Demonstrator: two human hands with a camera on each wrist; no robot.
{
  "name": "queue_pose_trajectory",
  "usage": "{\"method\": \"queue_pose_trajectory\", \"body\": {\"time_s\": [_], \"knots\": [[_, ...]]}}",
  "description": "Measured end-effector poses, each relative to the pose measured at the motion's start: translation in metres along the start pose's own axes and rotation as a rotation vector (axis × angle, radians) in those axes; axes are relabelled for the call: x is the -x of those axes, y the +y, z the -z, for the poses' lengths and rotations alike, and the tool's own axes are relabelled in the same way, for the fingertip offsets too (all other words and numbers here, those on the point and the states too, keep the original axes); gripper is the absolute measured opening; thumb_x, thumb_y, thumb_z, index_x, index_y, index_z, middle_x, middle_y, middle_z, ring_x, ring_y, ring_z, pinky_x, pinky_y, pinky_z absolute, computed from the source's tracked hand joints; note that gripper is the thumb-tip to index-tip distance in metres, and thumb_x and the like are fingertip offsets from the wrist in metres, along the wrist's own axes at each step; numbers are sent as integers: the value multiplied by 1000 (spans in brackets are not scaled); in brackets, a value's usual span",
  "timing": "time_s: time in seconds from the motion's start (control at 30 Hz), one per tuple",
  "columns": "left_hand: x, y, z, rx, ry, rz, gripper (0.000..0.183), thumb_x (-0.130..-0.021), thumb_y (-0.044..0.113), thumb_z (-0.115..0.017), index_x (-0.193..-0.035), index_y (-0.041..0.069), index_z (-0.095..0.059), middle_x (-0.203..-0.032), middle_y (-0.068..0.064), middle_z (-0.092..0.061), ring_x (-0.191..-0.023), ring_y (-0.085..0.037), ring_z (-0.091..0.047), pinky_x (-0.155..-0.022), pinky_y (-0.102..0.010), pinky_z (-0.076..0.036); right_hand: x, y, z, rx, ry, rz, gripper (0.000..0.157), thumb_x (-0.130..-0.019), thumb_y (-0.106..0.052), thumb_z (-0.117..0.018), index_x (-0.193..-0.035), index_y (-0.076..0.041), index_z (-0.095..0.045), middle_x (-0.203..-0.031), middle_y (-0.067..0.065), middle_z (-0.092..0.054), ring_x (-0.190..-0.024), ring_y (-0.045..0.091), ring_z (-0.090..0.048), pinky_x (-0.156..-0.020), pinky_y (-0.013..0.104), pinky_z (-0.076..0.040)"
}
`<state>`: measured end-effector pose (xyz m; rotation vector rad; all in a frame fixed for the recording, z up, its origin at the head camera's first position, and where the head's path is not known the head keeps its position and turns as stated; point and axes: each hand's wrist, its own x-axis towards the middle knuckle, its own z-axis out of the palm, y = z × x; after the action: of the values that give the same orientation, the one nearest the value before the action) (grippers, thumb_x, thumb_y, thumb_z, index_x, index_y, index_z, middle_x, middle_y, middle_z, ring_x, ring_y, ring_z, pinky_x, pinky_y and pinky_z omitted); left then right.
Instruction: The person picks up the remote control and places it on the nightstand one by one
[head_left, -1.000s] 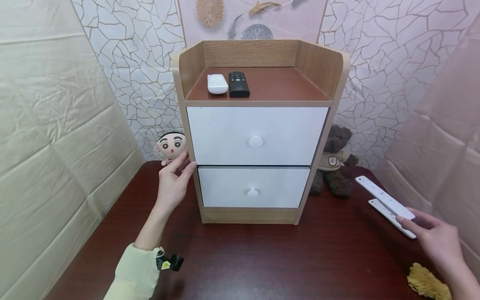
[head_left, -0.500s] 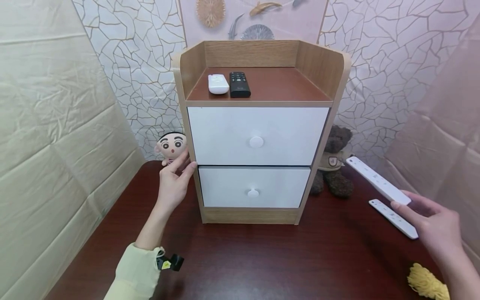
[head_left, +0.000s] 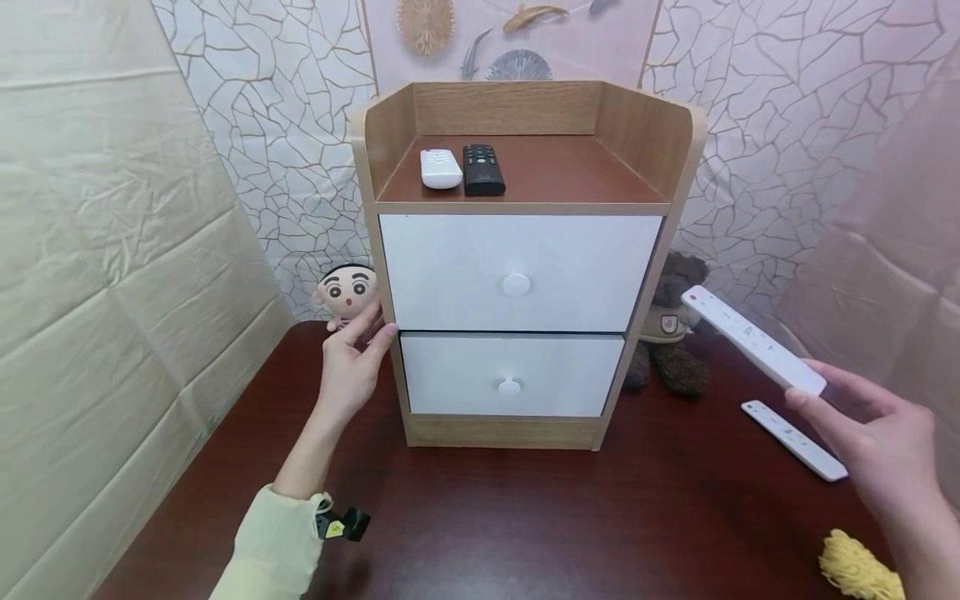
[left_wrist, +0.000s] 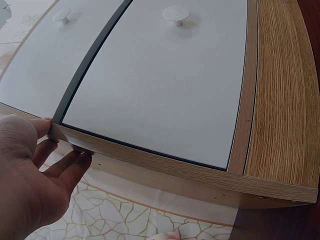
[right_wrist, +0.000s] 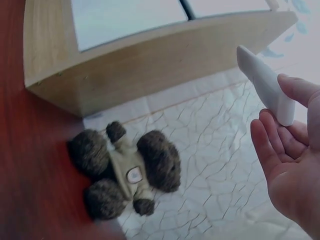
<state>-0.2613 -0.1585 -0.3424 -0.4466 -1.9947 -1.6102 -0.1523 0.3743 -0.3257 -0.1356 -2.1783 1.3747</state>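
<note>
In the head view a white remote control is pinched at its near end by my right hand, raised over the right side of the table. The right wrist view shows this remote control between thumb and fingers, beside the cabinet. A second slim white remote lies on the table below. My left hand holds the left side edge of the wooden two-drawer cabinet. Its thumb is on the front edge, the fingers against the outer side. Both white drawers are closed.
On the cabinet's top shelf lie a short white remote and a black remote. A plush doll sits behind the left side, a brown teddy bear behind the right. Yellow yarn lies near the right front.
My right hand has lifted the white remote control up from beside the second one, and its far end has swung up to the left. The left hand stays on the cabinet edge.
</note>
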Motion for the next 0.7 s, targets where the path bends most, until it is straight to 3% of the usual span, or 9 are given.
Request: {"method": "queue_pose_trajectory", "body": {"time_s": [0.23, 0.5, 0.7], "knots": [[0, 0, -1, 10, -3, -10, 48, -100, 1, -66, -147, -1, -53, -138, -22, -61, -126, -32, -60, -95, -21, -55, 6, -23, -4, -142, 11, 23, 43, -85, 4, -80, -122, -17, -78, -88, -19, -75, -74, -7, -67, -66, 4, -52], [-1, -1, -2, 14, 5, -9, 48, -100, -1, -65, -146, -4, -53, -136, -25, -61, -125, -35, -60, -95, -21, -55, 11, -41, -9, -462, -12, 65, 46, -82, 19, -74, -123, -3, -75, -94, -5, -78, -80, 2, -71, -70, 7, -55], [-1, 0, -1, 20, 7, -23, 48, -99, 0, -66, -145, -3, -53, -135, -24, -62, -123, -33, -62, -95, -22, -55, 13, -56, -15, -519, -12, 98, 47, -81, 21, -73, -125, 4, -71, -94, 1, -79, -80, 6, -71, -71, 9, -57]]}}
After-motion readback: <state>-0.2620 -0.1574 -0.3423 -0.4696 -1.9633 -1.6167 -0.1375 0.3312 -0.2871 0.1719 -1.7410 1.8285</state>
